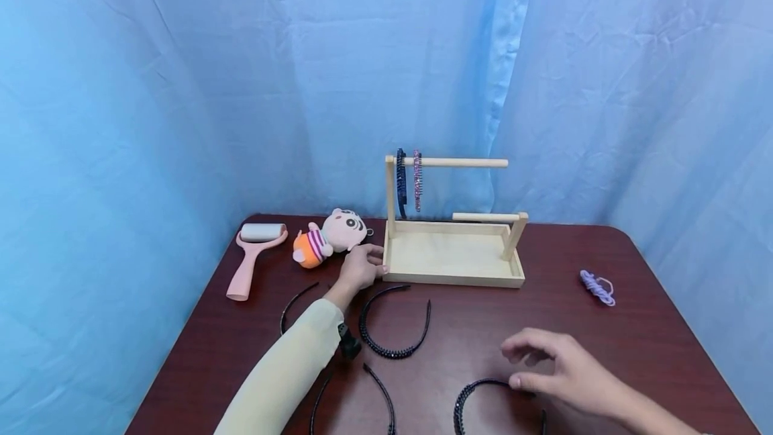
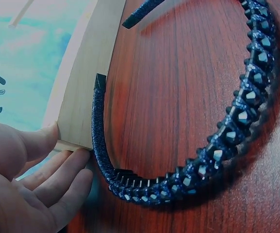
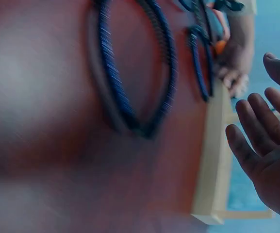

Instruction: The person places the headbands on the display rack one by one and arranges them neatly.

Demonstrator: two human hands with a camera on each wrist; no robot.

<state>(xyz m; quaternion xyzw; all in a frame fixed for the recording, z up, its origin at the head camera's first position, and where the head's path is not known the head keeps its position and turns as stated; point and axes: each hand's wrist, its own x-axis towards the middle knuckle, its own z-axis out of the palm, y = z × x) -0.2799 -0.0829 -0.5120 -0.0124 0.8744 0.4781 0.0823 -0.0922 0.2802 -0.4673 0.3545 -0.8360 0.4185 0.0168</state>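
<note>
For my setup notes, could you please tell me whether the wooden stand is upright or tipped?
Upright: the wooden stand rests tray-down on the table, and two headbands hang from its upper rod.

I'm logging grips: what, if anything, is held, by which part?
The left hand grips the wooden rack by its front left corner; the right hand holds nothing.

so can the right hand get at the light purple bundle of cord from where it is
Probably yes: the right hand appears to hold nothing, and the head view shows only dark red tabletop between it and the light purple bundle of cord.
</note>
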